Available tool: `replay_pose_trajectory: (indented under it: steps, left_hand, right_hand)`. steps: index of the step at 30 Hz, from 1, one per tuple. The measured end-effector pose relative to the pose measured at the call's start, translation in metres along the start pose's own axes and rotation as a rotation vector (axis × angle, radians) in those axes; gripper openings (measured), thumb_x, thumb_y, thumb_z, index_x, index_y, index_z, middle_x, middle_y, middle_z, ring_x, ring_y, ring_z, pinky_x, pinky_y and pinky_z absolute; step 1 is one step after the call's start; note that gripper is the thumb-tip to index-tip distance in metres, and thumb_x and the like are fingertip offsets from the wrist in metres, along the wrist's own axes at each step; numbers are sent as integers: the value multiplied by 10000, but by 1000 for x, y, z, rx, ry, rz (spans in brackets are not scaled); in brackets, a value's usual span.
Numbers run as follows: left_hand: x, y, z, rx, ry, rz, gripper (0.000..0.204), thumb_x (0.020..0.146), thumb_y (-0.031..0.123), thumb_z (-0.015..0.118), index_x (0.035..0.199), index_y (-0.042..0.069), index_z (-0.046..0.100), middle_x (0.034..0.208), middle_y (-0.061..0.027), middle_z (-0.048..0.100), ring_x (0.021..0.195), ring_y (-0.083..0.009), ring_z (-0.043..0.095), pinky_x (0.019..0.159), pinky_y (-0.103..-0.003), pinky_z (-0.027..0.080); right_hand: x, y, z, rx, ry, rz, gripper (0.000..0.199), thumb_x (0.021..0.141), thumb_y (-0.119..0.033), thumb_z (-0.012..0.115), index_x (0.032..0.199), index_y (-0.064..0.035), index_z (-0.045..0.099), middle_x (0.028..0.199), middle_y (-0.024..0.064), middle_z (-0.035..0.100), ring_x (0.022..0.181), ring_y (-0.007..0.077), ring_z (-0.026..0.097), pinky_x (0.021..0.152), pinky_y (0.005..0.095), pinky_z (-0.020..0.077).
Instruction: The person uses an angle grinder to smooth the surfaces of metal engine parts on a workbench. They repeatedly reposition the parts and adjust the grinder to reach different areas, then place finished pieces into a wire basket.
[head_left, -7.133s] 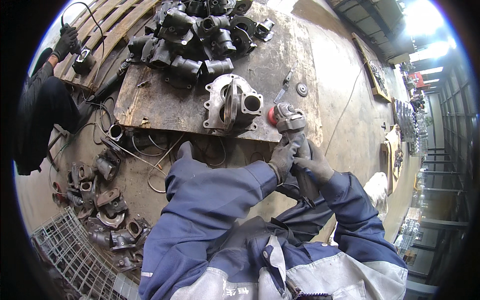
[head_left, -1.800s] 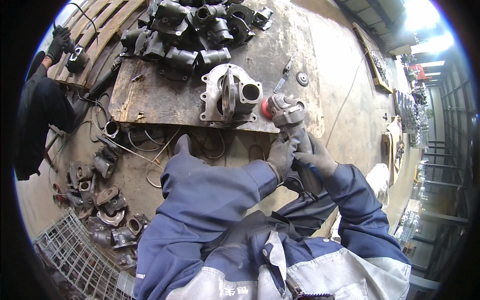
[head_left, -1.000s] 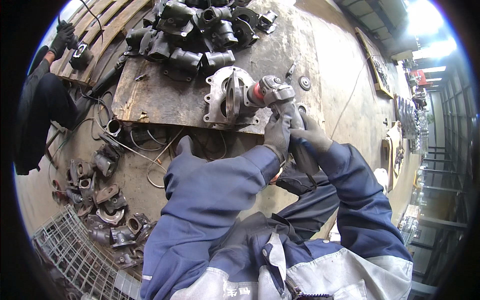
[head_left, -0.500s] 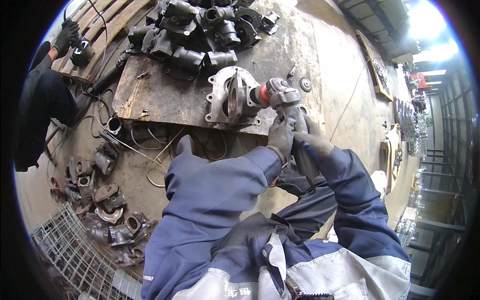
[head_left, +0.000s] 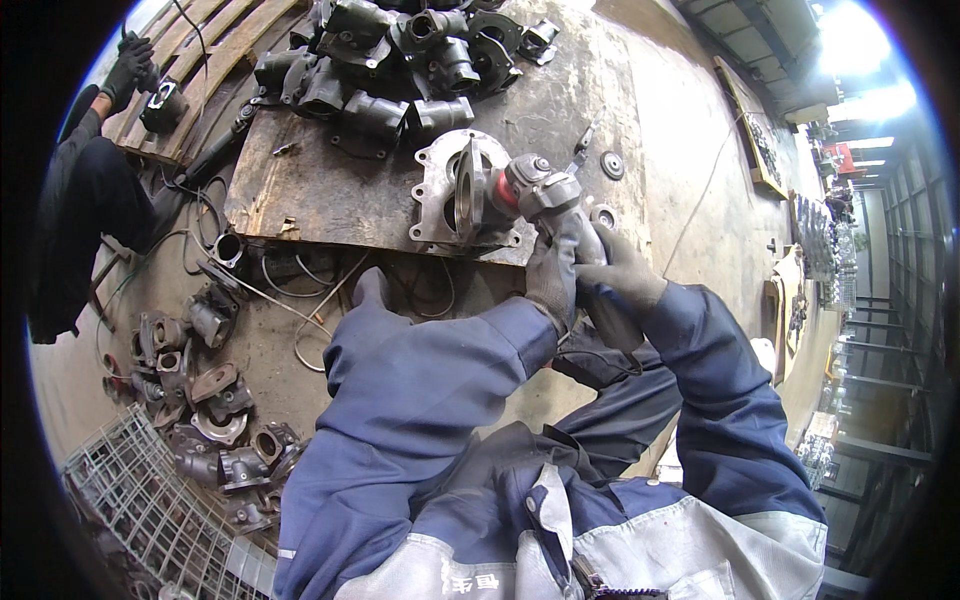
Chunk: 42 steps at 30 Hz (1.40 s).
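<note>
An angle grinder (head_left: 545,190) with a grey head and a red ring is gripped in both my gloved hands. My left hand (head_left: 552,268) is closed round its body just behind the head. My right hand (head_left: 622,272) wraps the handle from the right side. The grinder's working end is against or very close to a flanged metal casting (head_left: 430,190), which stands on a worn board (head_left: 330,210). An upright round flange on the casting partly hides the contact. Beyond it lies a pile of dark metal castings (head_left: 375,115).
A small round disc (head_left: 612,165) lies right of the casting. Castings (head_left: 225,430) heap on the floor at left beside a wire mesh basket (head_left: 150,500). Hoses and cables (head_left: 300,320) run under the board's near edge. A gloved co-worker (head_left: 125,75) works by a wooden pallet (head_left: 235,30).
The grinder's head has shifted left and turned a little against the casting. Both my hands have moved slightly left with it. The co-worker's hand has moved slightly.
</note>
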<state>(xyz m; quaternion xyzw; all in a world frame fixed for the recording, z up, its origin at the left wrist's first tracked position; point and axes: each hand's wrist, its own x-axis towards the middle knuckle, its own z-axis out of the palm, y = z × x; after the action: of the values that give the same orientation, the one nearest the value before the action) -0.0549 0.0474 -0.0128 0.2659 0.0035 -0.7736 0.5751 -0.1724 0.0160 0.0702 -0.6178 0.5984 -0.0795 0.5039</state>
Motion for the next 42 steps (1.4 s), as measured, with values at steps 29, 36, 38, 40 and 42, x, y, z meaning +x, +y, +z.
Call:
replay_pose_trajectory:
  steps: [29, 36, 38, 40, 42]
  left_hand:
    - [-33, -25, -2, 91, -163, -221, 479, 1025, 412, 666, 1343, 64, 583, 1073, -62, 694, 899, -149, 677, 764, -311, 572]
    - [-33, -32, -4, 119, -164, -188, 555, 1010, 457, 668, 1381, 62, 550, 1138, -82, 686, 987, -168, 679, 820, -329, 572]
    - [-33, -34, -6, 144, -135, -133, 641, 975, 552, 679, 1375, 67, 555, 1157, -97, 682, 1012, -193, 687, 873, -364, 574]
    - [-34, -33, -10, 187, -129, -125, 640, 976, 547, 680, 1384, 72, 548, 1156, -97, 682, 1010, -193, 688, 870, -363, 576]
    - [-34, -31, -10, 214, -130, -114, 647, 974, 548, 682, 1391, 73, 542, 1156, -99, 681, 1003, -191, 688, 867, -361, 576]
  right_hand:
    - [-61, 38, 8, 148, 142, 63, 726, 845, -133, 815, 1465, 24, 469, 1271, 145, 655, 1147, 220, 645, 976, 368, 531]
    - [-69, 35, 18, 306, 132, 9, 740, 854, -158, 810, 1474, 27, 451, 1280, 144, 647, 1146, 227, 640, 987, 380, 523]
    - [-67, 31, 18, 352, 85, -37, 760, 850, -161, 818, 1482, 28, 439, 1294, 146, 640, 1155, 224, 636, 991, 378, 522]
    - [-64, 29, 19, 352, 72, -43, 767, 850, -159, 820, 1484, 28, 431, 1299, 144, 636, 1154, 215, 635, 987, 368, 523]
    - [-61, 29, 19, 337, 68, -61, 764, 852, -158, 820, 1483, 29, 432, 1300, 141, 634, 1156, 205, 631, 988, 362, 521]
